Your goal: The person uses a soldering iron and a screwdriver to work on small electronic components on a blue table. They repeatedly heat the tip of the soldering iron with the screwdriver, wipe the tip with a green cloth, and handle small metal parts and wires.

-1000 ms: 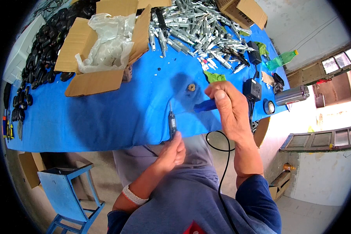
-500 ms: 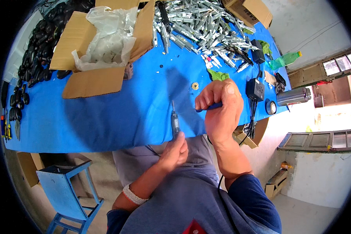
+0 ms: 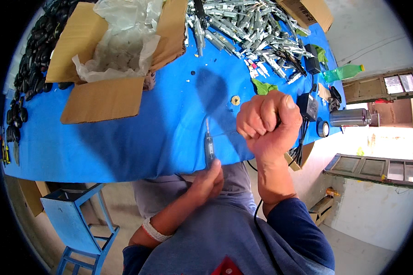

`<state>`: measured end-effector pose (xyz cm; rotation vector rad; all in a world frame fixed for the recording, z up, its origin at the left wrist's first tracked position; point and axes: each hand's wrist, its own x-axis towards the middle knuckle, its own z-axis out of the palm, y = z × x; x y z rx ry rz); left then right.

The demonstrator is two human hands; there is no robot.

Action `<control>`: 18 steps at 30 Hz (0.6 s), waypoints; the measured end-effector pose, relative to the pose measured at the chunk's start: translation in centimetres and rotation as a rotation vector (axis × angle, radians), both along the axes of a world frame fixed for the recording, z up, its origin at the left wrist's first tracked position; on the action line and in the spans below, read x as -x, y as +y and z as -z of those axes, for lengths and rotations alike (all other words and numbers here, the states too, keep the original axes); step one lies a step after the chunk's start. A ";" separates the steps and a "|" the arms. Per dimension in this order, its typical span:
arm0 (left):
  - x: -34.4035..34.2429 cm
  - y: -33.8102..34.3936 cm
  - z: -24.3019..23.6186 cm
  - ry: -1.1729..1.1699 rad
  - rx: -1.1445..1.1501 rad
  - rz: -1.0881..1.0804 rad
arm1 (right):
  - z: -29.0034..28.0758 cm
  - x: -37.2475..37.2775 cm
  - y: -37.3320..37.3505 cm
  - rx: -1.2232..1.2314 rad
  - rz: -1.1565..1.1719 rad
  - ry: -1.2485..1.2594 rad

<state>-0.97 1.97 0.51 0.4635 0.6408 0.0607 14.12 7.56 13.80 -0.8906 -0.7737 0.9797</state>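
Near the front edge of the blue-covered table (image 3: pixel 170 158), my left hand (image 3: pixel 208 185) grips the lower end of a slim grey device (image 3: pixel 209 145). A thin metal shaft (image 3: pixel 207 123) points away from me at its far end. To the right, my right hand (image 3: pixel 270 121) is raised above the cloth, its fingers curled into a fist with the thumb on top. Only a dark bit of a handle-like thing shows beneath the thumb; the rest is hidden by the fingers. A small brass-coloured ring (image 3: pixel 235 100) lies just beyond the right hand.
Many similar grey devices (image 3: pixel 243 32) are heaped at the back. An open cardboard box (image 3: pixel 103 101) with plastic lining stands left, beside black rounded parts (image 3: pixel 36 55). On the right are a black power unit (image 3: pixel 307 106), a green bottle (image 3: pixel 344 72), a metal flask (image 3: pixel 351 118) and tape (image 3: pixel 323 129).
My right hand has moved slightly right and turned, covering the dark blue handle-like thing seen before. My left hand keeps its grip on the device. The view has shifted a little.
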 end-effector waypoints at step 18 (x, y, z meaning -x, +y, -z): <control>-0.2 0.0 -0.4 0.022 0.046 -0.046 | 0.6 -0.6 -1.6 -0.170 0.074 -0.250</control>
